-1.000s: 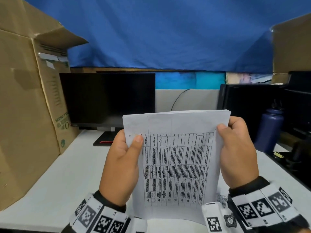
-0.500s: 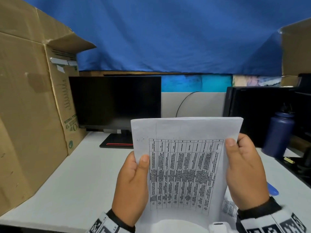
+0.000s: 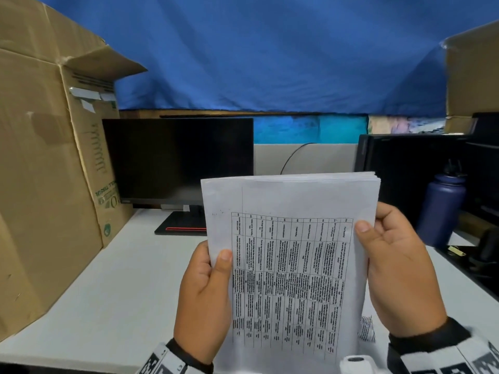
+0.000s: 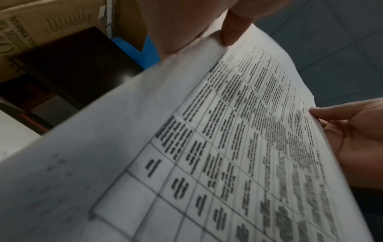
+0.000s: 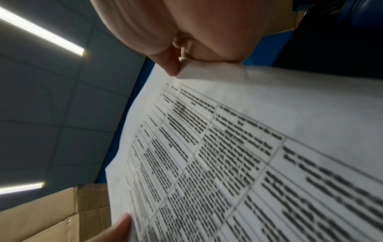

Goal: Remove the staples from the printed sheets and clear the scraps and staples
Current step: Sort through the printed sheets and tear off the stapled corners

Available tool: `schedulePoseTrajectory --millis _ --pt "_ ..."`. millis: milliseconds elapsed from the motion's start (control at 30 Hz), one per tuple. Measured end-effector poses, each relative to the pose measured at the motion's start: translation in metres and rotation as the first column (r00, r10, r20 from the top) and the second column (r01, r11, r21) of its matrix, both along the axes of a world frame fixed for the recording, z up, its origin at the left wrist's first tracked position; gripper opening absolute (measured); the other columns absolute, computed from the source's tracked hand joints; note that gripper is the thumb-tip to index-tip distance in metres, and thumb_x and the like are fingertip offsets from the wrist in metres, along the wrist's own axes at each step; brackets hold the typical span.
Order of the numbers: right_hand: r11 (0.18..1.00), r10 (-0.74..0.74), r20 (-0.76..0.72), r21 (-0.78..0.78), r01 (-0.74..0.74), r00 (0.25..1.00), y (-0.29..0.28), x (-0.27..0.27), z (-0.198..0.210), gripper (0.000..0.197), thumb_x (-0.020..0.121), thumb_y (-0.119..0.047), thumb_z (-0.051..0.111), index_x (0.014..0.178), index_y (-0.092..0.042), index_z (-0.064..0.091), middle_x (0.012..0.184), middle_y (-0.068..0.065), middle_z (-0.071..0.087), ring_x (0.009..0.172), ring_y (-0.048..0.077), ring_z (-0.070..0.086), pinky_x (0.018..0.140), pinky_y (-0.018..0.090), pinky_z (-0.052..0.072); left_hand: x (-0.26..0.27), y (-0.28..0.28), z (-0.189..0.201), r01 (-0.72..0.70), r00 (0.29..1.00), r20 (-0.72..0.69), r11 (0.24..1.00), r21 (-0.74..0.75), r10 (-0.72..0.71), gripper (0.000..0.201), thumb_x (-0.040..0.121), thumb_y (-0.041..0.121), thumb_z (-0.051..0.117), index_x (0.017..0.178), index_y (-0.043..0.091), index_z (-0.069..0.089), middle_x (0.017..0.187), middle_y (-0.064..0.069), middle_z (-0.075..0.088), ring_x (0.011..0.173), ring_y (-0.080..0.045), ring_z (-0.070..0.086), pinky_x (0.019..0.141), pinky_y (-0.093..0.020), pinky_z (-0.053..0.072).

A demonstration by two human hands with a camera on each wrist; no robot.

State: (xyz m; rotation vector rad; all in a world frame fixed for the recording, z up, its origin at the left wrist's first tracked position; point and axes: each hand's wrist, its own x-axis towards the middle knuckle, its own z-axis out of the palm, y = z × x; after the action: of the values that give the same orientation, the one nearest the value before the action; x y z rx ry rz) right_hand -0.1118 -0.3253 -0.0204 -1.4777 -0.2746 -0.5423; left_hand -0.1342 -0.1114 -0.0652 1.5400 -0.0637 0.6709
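Note:
A stack of printed sheets [image 3: 291,255] with a table of text stands upright above the white desk [image 3: 113,287], held between both hands. My left hand [image 3: 213,268] grips its left edge, thumb on the front page. My right hand [image 3: 378,238] grips the right edge, thumb on the front, fingers behind. Small holes mark the top left corner of the front page; no staple shows there. The wrist views show the same sheets [image 4: 228,147] [image 5: 248,155] with a thumb pressed on each edge. A torn printed scrap [image 3: 366,329] lies on the desk below my right hand.
A tall cardboard box [image 3: 48,184] stands at the left. A dark monitor [image 3: 178,160] is behind the sheets. A purple bottle [image 3: 442,209] and black equipment [image 3: 421,168] sit at the right. A white roll-like object [image 3: 356,364] is at the bottom edge.
The view has shifted, so the sheets and hands sit lower and further right. Both hands have slid lower along the edges of the sheets, still gripping them.

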Motion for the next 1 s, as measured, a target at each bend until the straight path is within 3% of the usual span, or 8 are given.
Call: schedulePoseTrajectory --millis 200,267,333,500,633,833,900,1000 --pt "0.999 -0.002 -0.058 0.052 0.005 0.998 -0.004 0.003 -0.007 0.032 0.097 -0.008 0.047 0.102 -0.034 0.064 0.102 -0.006 0.074 0.096 0.020 0.070 0.086 0.047 0.054 0.001 0.001 -0.009 0.059 0.994 -0.093 0.998 -0.024 -0.061 0.024 0.101 0.014 0.046 0.106 0.031 0.064 0.103 0.014 0.074 0.097 -0.002 0.069 0.085 -0.025 0.050" --pt "0.998 -0.041 -0.034 0.039 0.042 0.999 -0.001 0.003 -0.009 0.030 0.097 -0.008 0.047 0.099 -0.034 0.063 0.098 -0.012 0.074 0.092 0.013 0.070 0.080 0.037 0.054 -0.001 -0.003 -0.014 0.020 0.995 -0.103 0.999 0.041 -0.016 0.023 0.102 0.018 0.044 0.103 0.034 0.061 0.098 0.025 0.071 0.091 0.007 0.066 0.075 -0.016 0.045" --pt "0.996 -0.091 0.027 0.009 0.091 0.996 0.004 0.000 -0.006 0.028 0.098 -0.009 0.046 0.100 -0.034 0.059 0.096 -0.016 0.073 0.087 0.004 0.069 0.071 0.025 0.052 -0.003 -0.006 -0.014 -0.038 0.998 -0.047 0.996 0.076 0.042 0.019 0.102 0.021 0.043 0.102 0.034 0.058 0.094 0.027 0.070 0.087 0.006 0.065 0.068 -0.016 0.044" --pt "0.985 -0.171 0.262 0.062 0.161 0.950 0.016 -0.010 0.012 0.030 0.100 -0.007 0.046 0.104 -0.035 0.054 0.104 -0.012 0.070 0.099 0.006 0.066 0.082 0.017 0.052 -0.003 -0.005 0.012 -0.170 0.970 0.195 0.977 0.132 0.143 0.017 0.101 0.015 0.043 0.098 0.029 0.051 0.091 0.030 0.066 0.085 0.008 0.063 0.065 -0.002 0.045" --pt "0.985 -0.172 0.367 0.043 0.168 0.914 0.025 -0.008 0.021 0.029 0.100 -0.008 0.046 0.106 -0.036 0.050 0.110 -0.007 0.064 0.104 0.011 0.063 0.089 0.028 0.050 0.002 -0.002 0.021 -0.179 0.948 0.287 0.975 0.130 0.135 0.017 0.102 0.015 0.040 0.100 0.030 0.048 0.093 0.029 0.066 0.087 0.006 0.063 0.069 -0.003 0.046" --pt "0.991 -0.118 0.230 -0.031 0.129 0.966 0.036 0.003 -0.001 0.023 0.101 -0.016 0.046 0.104 -0.039 0.051 0.101 -0.012 0.066 0.094 0.005 0.065 0.078 0.022 0.051 0.005 -0.001 -0.013 -0.141 0.974 0.193 0.984 0.105 0.119 0.012 0.102 0.026 0.041 0.108 0.031 0.051 0.101 0.028 0.066 0.093 0.008 0.062 0.073 -0.002 0.045" --pt "0.998 -0.070 0.138 0.004 0.070 0.988 0.034 0.004 -0.010 0.024 0.102 -0.012 0.044 0.103 -0.034 0.053 0.098 -0.009 0.069 0.091 0.008 0.068 0.073 0.025 0.053 0.004 0.002 -0.021 -0.081 0.985 0.154 0.996 0.046 0.073 0.018 0.100 0.036 0.046 0.114 0.028 0.053 0.109 0.021 0.068 0.100 0.003 0.064 0.080 -0.011 0.048" --pt "1.000 -0.025 0.046 0.009 0.025 0.999 0.029 0.002 -0.011 0.028 0.099 -0.002 0.039 0.100 -0.024 0.055 0.086 -0.015 0.071 0.078 0.001 0.067 0.061 0.018 0.052 0.003 0.007 -0.027 -0.050 0.991 0.123 0.999 -0.010 0.051 0.036 0.089 0.049 0.049 0.117 0.028 0.056 0.113 0.012 0.070 0.104 -0.005 0.066 0.084 -0.027 0.048"
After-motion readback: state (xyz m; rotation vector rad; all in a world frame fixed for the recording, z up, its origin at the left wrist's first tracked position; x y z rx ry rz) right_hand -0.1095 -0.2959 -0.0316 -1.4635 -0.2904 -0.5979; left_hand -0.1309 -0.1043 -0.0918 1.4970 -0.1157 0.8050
